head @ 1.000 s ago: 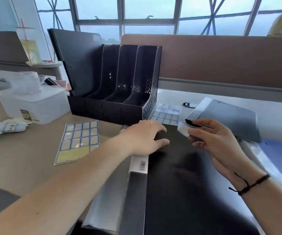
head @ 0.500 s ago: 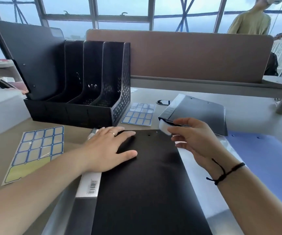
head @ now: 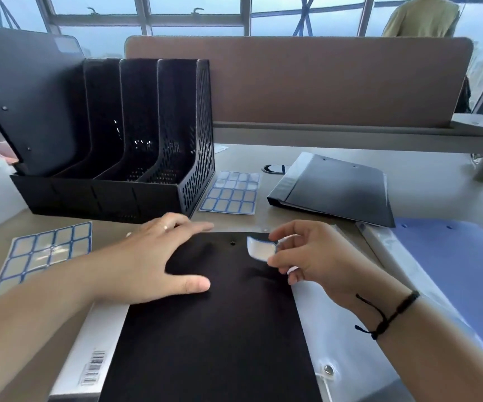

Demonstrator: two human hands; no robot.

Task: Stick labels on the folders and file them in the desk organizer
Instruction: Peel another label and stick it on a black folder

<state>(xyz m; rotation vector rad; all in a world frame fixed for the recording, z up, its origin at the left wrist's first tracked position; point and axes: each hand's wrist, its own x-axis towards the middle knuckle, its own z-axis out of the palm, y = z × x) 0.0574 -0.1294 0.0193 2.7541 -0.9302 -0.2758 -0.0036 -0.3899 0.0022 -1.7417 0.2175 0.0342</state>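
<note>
Left hand point(head: 159, 256) lies flat, fingers spread, on the black folder point(head: 214, 329); right hand point(head: 307, 256) pinches a blue-edged label point(head: 260, 248) just above it.

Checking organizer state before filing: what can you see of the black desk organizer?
The desk organizer is black, plastic-looking, with a row of upright slots split by tall curved dividers. Its right side wall is perforated with small slits, and light shows through holes at the back. It stands upright on the desk, back left of the hands. One dark folder leans in the leftmost slot; the other slots look empty. A label sheet lies beside its right wall. Neither hand touches it.
</note>
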